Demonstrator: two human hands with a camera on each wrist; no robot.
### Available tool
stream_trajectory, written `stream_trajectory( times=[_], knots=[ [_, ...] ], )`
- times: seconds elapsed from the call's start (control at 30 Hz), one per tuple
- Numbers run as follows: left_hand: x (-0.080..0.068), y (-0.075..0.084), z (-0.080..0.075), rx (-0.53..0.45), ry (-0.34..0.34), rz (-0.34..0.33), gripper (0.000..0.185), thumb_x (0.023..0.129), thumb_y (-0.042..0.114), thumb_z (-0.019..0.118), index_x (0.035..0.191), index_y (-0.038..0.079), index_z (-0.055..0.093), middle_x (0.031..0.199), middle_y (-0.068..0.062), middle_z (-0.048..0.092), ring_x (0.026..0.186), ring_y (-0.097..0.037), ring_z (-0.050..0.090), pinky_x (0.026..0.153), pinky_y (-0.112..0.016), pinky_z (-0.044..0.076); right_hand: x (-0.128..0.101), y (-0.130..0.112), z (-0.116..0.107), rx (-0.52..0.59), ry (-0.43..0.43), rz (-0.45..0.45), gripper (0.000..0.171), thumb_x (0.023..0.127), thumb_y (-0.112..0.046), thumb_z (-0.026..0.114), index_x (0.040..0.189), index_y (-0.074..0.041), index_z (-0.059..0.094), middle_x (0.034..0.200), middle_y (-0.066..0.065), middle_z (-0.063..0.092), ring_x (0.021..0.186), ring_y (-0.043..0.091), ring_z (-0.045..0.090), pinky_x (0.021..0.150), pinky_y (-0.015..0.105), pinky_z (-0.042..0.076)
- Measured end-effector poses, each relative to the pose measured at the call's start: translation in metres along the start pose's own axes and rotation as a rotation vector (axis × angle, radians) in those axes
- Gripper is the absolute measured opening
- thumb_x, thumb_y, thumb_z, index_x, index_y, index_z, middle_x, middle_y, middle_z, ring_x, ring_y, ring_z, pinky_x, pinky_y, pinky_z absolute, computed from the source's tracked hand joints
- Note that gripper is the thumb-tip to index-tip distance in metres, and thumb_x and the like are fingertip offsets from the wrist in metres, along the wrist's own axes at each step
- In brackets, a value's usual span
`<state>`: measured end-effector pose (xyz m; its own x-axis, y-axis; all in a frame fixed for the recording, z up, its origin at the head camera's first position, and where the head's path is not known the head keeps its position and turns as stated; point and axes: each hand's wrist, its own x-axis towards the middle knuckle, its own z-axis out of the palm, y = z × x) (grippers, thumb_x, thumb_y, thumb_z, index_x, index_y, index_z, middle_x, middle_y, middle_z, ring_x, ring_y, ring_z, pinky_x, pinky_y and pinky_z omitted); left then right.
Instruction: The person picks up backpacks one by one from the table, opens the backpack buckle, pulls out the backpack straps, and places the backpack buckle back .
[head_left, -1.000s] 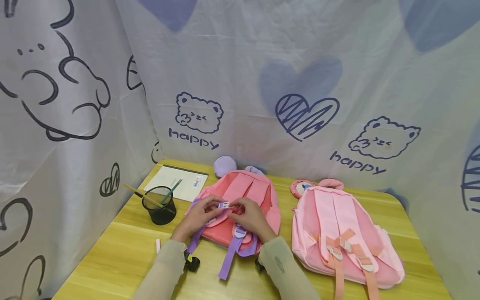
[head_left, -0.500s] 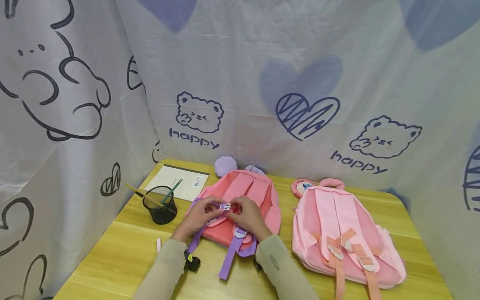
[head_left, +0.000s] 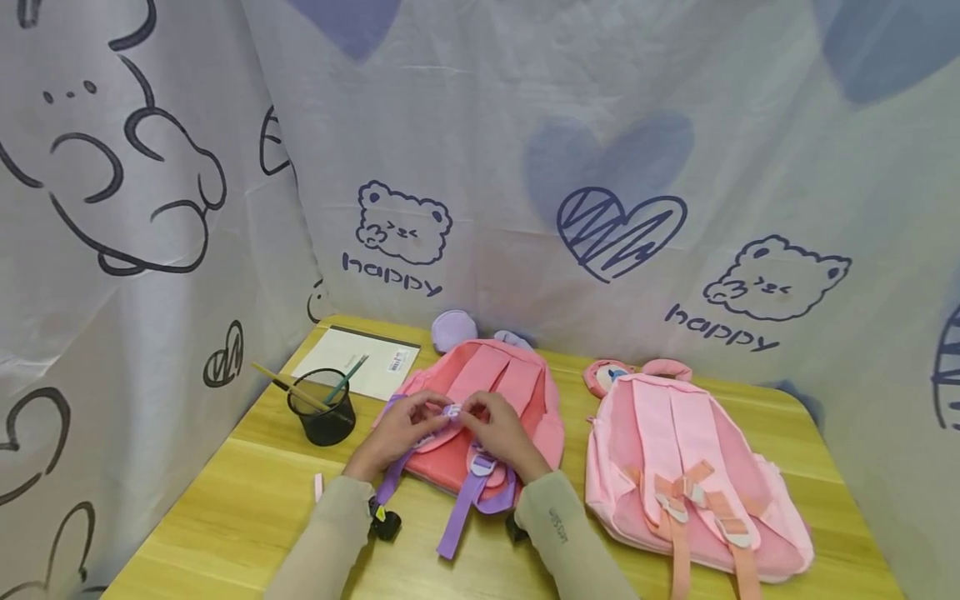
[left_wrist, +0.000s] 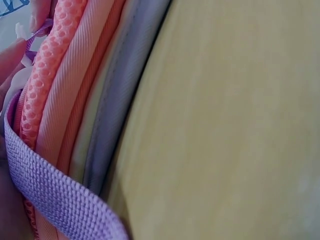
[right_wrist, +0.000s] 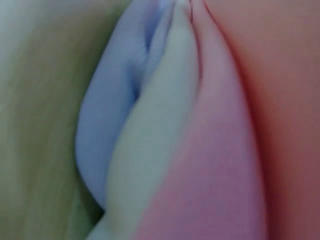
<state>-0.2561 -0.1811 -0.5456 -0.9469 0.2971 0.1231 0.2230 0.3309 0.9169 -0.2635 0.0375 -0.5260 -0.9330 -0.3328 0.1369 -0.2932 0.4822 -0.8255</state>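
Observation:
In the head view, a coral-pink backpack (head_left: 498, 358) with purple webbing straps lies with its shoulder straps up. Above its lower left part, a small white-and-purple strap buckle (head_left: 452, 411) sits between both hands. My left hand (head_left: 399, 429) pinches it from the left, and the fingertips of my right hand (head_left: 501, 429) pinch it from the right. Seen from the left wrist, fingers (left_wrist: 9, 59) hold a thin purple strap beside white plastic at the left edge, and a purple webbing strap (left_wrist: 60, 195) loops past the padded edge. The right wrist view shows only blurred backpack fabric (right_wrist: 200, 150).
To the right lies a light pink backpack (head_left: 678, 467) with orange straps. A black mesh pen cup (head_left: 328, 425) holding pencils stands at left, before a white notebook (head_left: 360, 360). A small pale strip (head_left: 318, 487) rests on the wooden table (head_left: 225, 508).
The white prongs that showed clearly at the buckle are now mostly covered, with the right fingertips closer in around it. The view has shifted slightly; both backpacks stay in place.

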Motion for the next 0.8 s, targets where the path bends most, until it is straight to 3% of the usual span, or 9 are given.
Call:
stream_trajectory(
  times=[0.17,0.43,0.57,0.8],
  knots=[
    [-0.0001,0.0015,0.0006,-0.010,0.009,-0.001,0.028,0.090,0.037,0.081,0.114,0.026,0.070,0.092,-0.003,0.065,0.081,-0.019,0.058,0.071,-0.027,0.047,-0.0007,-0.0020,-0.0029,0.000,0.023,0.039,0.008,0.099,-0.028,0.071,0.097,-0.021,0.072,0.098,0.000,0.061,0.093,0.016,0.052,0.083,0.033,0.044],
    [-0.0003,0.0015,0.0002,-0.051,0.007,0.022,0.021,0.097,0.026,0.075,0.115,0.016,0.069,0.096,-0.004,0.066,0.082,-0.017,0.060,0.072,-0.024,0.050,-0.0017,0.0001,-0.0029,0.033,0.052,0.048,0.013,0.098,-0.031,0.073,0.092,-0.020,0.074,0.091,-0.004,0.068,0.085,0.012,0.057,0.081,0.030,0.047],
    [0.0002,0.0006,0.0003,-0.049,0.013,0.033,0.020,0.098,0.024,0.074,0.115,0.016,0.069,0.098,-0.004,0.068,0.084,-0.018,0.062,0.074,-0.025,0.051,-0.0017,0.0021,-0.0015,0.065,0.042,0.033,0.013,0.099,-0.030,0.071,0.093,-0.018,0.075,0.084,-0.005,0.069,0.078,0.010,0.059,0.074,0.025,0.048],
    [0.0011,-0.0010,0.0013,-0.027,0.016,0.041,0.020,0.097,0.024,0.075,0.114,0.017,0.069,0.099,-0.004,0.069,0.086,-0.018,0.063,0.076,-0.026,0.051,-0.0014,0.0047,-0.0013,0.094,0.035,0.032,0.012,0.100,-0.027,0.070,0.097,-0.018,0.077,0.085,-0.004,0.071,0.078,0.009,0.060,0.073,0.024,0.049]
  ],
)
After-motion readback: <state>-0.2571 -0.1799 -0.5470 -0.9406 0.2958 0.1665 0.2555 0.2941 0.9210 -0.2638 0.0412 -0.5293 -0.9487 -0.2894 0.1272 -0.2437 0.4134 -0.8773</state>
